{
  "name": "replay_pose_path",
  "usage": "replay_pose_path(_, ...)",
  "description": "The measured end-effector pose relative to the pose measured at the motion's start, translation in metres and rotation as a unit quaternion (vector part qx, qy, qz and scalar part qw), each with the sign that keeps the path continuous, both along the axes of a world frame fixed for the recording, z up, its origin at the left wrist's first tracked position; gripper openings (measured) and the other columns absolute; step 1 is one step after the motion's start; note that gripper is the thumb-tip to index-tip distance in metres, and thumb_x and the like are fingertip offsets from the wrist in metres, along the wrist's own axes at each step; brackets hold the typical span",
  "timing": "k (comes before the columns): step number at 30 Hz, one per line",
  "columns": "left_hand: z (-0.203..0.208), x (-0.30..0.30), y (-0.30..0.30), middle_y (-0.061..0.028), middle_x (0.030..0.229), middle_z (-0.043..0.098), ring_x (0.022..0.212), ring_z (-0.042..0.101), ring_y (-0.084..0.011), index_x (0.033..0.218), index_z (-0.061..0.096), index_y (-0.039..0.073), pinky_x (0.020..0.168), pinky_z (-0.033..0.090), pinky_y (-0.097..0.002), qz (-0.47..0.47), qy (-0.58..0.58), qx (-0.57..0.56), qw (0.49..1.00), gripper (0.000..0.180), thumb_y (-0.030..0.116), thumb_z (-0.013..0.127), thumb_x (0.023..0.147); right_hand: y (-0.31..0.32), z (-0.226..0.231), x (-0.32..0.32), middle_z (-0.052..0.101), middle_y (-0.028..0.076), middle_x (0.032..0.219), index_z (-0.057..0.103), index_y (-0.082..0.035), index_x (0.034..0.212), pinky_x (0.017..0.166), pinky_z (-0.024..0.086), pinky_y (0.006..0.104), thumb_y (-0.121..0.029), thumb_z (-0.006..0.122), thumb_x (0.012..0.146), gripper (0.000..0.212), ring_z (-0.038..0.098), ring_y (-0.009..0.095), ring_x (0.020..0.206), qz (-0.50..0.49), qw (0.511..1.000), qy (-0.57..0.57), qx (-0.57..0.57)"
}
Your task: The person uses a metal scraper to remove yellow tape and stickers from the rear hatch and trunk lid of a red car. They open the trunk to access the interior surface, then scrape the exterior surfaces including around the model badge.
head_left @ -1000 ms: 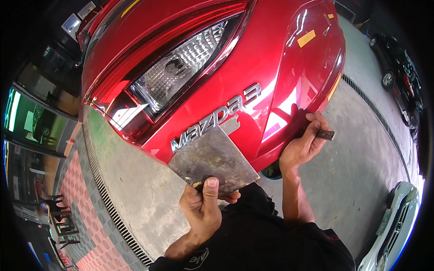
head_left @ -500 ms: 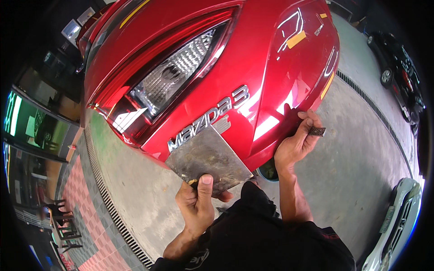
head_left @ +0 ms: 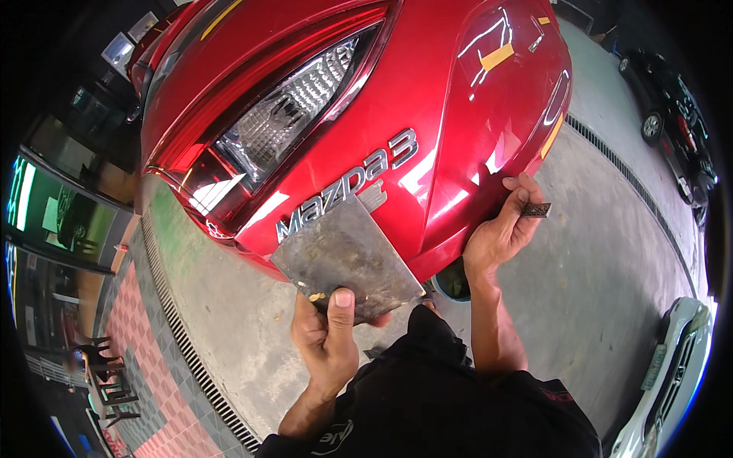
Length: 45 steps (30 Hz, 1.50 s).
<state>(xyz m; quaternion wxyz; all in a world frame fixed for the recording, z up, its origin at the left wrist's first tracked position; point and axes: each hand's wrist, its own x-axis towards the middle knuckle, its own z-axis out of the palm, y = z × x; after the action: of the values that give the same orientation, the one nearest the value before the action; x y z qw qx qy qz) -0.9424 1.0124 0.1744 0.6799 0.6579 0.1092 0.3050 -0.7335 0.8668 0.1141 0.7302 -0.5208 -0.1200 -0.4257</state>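
My left hand (head_left: 327,336) grips a flat, square grey plate (head_left: 347,259) by its near edge, thumb pressed on top. The plate has worn, stained patches, and its far corner overlaps the chrome letter badge (head_left: 351,179) in this view; whether they touch, I cannot tell. Behind it stands the red car (head_left: 416,91), its tail light (head_left: 282,114) to the upper left of the badge. My right hand (head_left: 500,237) is raised beside the car's lower edge, fingers curled around a small dark textured strip (head_left: 537,210) that sticks out on the right.
Pieces of yellow tape (head_left: 497,57) are on the red bodywork. A dark round container (head_left: 452,284) stands on the concrete floor below the car. Floor drains run along both sides. A black car (head_left: 672,122) and a white car (head_left: 664,382) are on the right, dark chairs (head_left: 107,382) on the left.
The red car and its badge sit slightly higher and further left in the view. Both hands appear shifted a little upward, each still holding its piece.
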Motion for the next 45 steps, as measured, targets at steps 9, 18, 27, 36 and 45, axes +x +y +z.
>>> replay_pose_path(9, 0.018, 0.029, -0.018, -0.0194, 0.100, 0.067, 0.055, 0.068, -0.0216, 0.133, 0.040, -0.001, 0.040, 0.054, -0.0328, 0.084, -0.007, 0.029, 0.996, 0.036, 0.027, 0.057, 0.117, 0.001, -0.001, -0.001, 0.064, 0.008, 0.120, 0.061, -0.001, 0.136, 0.100, 0.046, 0.0295, -0.009, 0.043, 0.121, 0.025, 0.058, 0.013, 0.108, -0.012, 1.000, 0.017, -0.004)
replay_pose_path(18, 0.021, 0.033, -0.021, -0.0214, 0.097, 0.067, 0.053, 0.069, -0.0238, 0.139, 0.035, 0.002, 0.038, 0.051, -0.0326, 0.069, -0.002, 0.026, 0.997, 0.038, 0.027, 0.055, 0.117, 0.001, -0.005, 0.000, 0.066, 0.008, 0.111, 0.062, 0.000, 0.133, 0.100, 0.045, 0.0295, -0.007, 0.043, 0.120, 0.024, 0.058, 0.013, 0.107, -0.010, 1.000, 0.011, 0.016)
replay_pose_path(27, 0.019, 0.027, -0.015, -0.0189, 0.095, 0.067, 0.054, 0.069, -0.0231, 0.132, 0.036, 0.003, 0.039, 0.053, -0.0332, 0.037, -0.011, 0.016, 0.999, 0.033, 0.027, 0.055, 0.118, -0.003, -0.005, 0.000, 0.065, 0.008, 0.118, 0.062, 0.000, 0.133, 0.101, 0.046, 0.0295, -0.009, 0.043, 0.121, 0.023, 0.058, 0.013, 0.106, -0.004, 1.000, 0.028, 0.005)
replay_pose_path(36, 0.018, 0.021, -0.015, -0.0206, 0.111, 0.068, 0.064, 0.073, -0.0215, 0.137, 0.037, 0.003, 0.040, 0.058, -0.0324, 0.047, 0.043, 0.009, 0.998, 0.037, 0.027, 0.056, 0.117, 0.000, -0.013, -0.001, 0.061, 0.005, 0.121, 0.061, -0.001, 0.133, 0.101, 0.047, 0.0290, -0.004, 0.043, 0.120, 0.023, 0.057, 0.013, 0.107, 0.017, 0.998, 0.049, 0.025)
replay_pose_path(45, 0.024, 0.030, -0.022, -0.0189, 0.114, 0.065, 0.069, 0.074, -0.0209, 0.143, 0.036, 0.001, 0.041, 0.061, -0.0323, 0.076, 0.044, 0.022, 0.996, 0.044, 0.027, 0.059, 0.115, 0.001, -0.012, -0.002, 0.063, 0.008, 0.118, 0.060, -0.001, 0.136, 0.103, 0.046, 0.0296, -0.006, 0.041, 0.120, 0.026, 0.057, 0.013, 0.108, 0.020, 0.999, 0.030, 0.039)
